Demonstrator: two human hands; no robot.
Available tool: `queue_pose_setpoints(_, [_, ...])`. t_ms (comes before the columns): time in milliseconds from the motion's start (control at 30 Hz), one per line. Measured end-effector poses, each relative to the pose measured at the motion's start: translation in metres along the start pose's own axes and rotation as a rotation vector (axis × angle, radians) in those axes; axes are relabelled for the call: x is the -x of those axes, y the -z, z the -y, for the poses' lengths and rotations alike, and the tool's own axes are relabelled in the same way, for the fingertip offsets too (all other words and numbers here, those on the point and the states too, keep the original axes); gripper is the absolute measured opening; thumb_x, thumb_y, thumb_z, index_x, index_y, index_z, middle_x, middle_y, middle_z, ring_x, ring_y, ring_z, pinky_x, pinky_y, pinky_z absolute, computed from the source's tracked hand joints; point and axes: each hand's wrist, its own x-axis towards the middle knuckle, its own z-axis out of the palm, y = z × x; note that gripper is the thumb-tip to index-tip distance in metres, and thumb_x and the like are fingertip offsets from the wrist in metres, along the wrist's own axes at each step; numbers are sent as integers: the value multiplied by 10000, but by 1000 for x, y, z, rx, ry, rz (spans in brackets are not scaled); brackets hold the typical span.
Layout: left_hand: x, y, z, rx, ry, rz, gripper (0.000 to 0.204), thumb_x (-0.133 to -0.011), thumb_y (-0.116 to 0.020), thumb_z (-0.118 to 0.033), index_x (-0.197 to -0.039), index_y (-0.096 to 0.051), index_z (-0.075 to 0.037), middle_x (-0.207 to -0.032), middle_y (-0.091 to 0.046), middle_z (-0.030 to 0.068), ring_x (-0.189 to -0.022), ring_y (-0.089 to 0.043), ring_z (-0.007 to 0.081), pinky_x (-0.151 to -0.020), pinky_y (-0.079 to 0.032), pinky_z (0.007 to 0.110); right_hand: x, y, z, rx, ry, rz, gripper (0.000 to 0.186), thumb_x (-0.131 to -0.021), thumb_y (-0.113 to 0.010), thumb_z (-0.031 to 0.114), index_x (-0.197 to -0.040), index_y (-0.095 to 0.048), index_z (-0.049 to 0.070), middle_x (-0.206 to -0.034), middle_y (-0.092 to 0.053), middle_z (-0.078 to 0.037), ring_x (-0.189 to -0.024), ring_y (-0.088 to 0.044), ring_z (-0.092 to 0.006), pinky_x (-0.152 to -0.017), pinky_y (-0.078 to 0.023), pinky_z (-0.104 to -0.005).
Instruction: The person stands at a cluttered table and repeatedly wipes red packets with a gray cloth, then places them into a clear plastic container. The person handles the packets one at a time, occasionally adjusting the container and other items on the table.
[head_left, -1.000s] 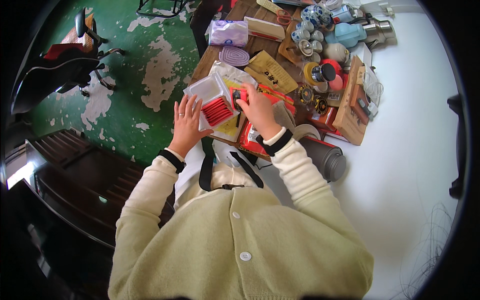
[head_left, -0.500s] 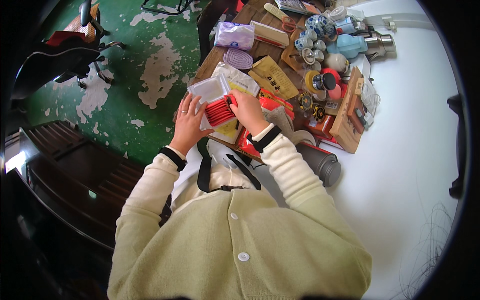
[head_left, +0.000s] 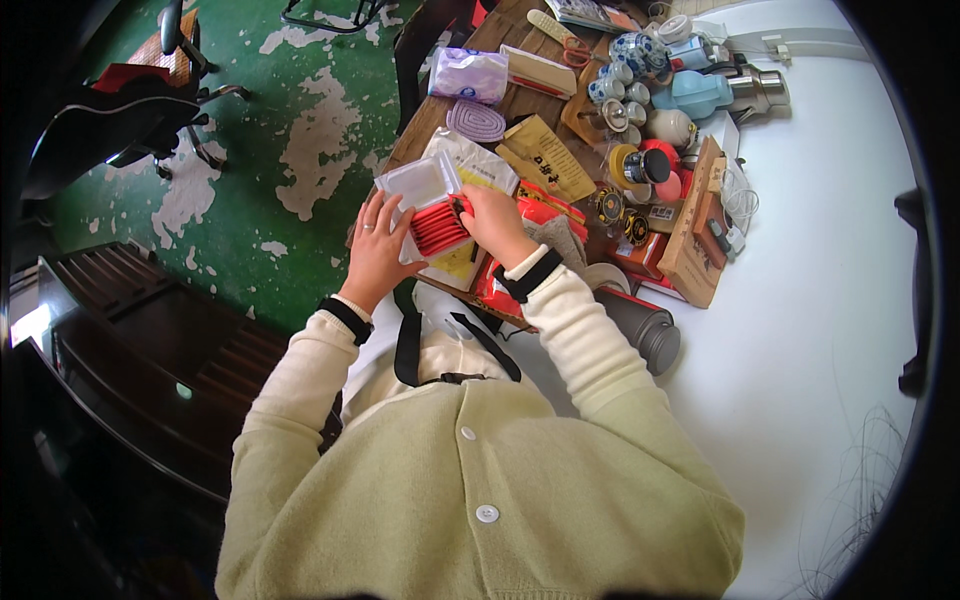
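Only the head view here, looking straight down over a pale green knit cardigan with white buttons.

The left hand [head_left: 378,252] is wrapped around the left side of a clear plastic box [head_left: 425,195], fingers curled up its wall, ring on one finger. The box looks thin and glossy, rectangular, with its lid flipped open and back. Inside sits a tight stack of red packets [head_left: 440,228], flat and slim, lined up edge-on like ribs. The right hand [head_left: 497,222] is pinching into that stack from the right, fingertips closed on the packets. Both wrists have dark bands at the cuffs.

The box is held just above the near edge of a wooden table [head_left: 520,100], over a crinkly yellow-and-white bag [head_left: 470,165].

Rest of the table is crowded: a coiled lilac mat [head_left: 476,120], a soft purple-white pouch [head_left: 468,74], blue-and-white ceramic cups [head_left: 622,60], a smooth pale blue pot [head_left: 690,95], a steel kettle [head_left: 757,88] and a matte grey flask [head_left: 640,325] lying on its side near the elbow. The floor [head_left: 300,150] is worn green paint with pale chipped patches.
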Motion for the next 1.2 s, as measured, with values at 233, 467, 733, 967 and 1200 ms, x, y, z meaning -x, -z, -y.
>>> queue_pose_setpoints(233, [0,0,0,-6,-6,0,917,-597,-919,-381,-1400,-562,-117,-1505,-421,131,-1485,-279,365,-1225,-235,540,-10,5,7,90,-71,111,117,-763,-642,36,-877,-670,33,-888,-691,-184,-897,-662,-403,-787,-521,-510])
queue_pose_setpoints(467, [1,0,0,-7,-3,2,920,-603,-916,-382,-1407,-555,-119,-1511,-414,132,-1485,-278,365,-1225,-236,539,-13,-1,2,97,-103,151,123,-776,-628,33,-882,-690,40,-887,-693,-188,-900,-662,-409,-795,-519,-515])
queue_pose_setpoints(733, [1,-2,-1,11,7,-18,907,-606,-919,-370,-1399,-558,-118,-1500,-423,132,-1479,-287,372,-1219,-251,536,6,-5,-3,-174,-53,-65,314,-823,-749,156,-1094,-646,38,-977,-679,-154,-869,-661,-358,-784,-533,-422])
queue_pose_setpoints(967, [1,0,-1,20,0,-23,885,-606,-918,-359,-1376,-573,-92,-1480,-432,138,-1461,-301,377,-1221,-259,517,18,4,-2,-239,-119,-94,220,-853,-736,177,-994,-660,27,-943,-674,-153,-885,-658,-350,-767,-524,-436])
queue_pose_setpoints(1200, [1,-1,-1,31,25,-2,908,-605,-929,-342,-1407,-559,-133,-1519,-418,110,-1488,-285,365,-1166,-356,495,12,-2,-3,-131,-69,-142,142,-868,-700,156,-854,-679,16,-863,-669,-159,-843,-648,-367,-756,-518,-451])
